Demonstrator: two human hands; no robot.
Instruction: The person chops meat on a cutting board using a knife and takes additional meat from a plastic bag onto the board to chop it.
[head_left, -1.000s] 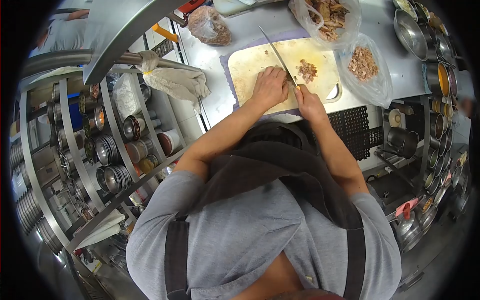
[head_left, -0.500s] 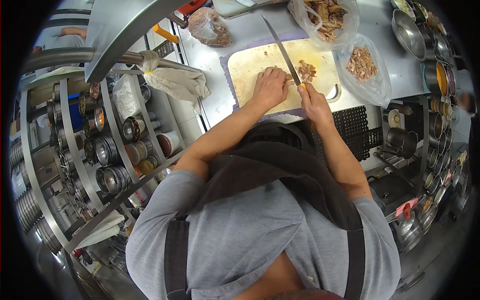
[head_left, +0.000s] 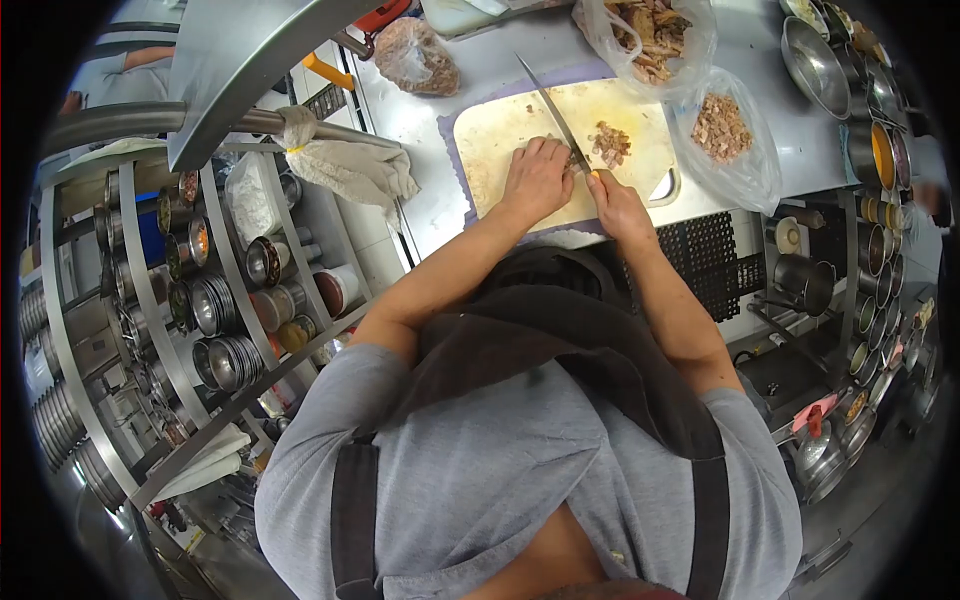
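Note:
My right hand (head_left: 619, 207) is wrapped round the orange handle of a long knife (head_left: 556, 115). The blade points away to the upper left over a pale cutting board (head_left: 490, 140). Just left of the blade, my left hand (head_left: 540, 178) rests on the board with its fingers curled over a piece of meat, mostly hidden beneath them. A small heap of chopped meat (head_left: 610, 145) lies on the board to the right of the knife. A purple cloth (head_left: 452, 160) shows under the board.
Bags of larger meat pieces (head_left: 655, 50) and diced meat (head_left: 722, 130) stand at the right; another filled bag (head_left: 415, 56) is at the back left. A grey towel (head_left: 350, 165) hangs from a rail. Metal bowls (head_left: 818, 65) line the right side.
Compared with half a second ago, the knife and my right hand have moved left and down, closer to my left hand. My left hand has barely moved.

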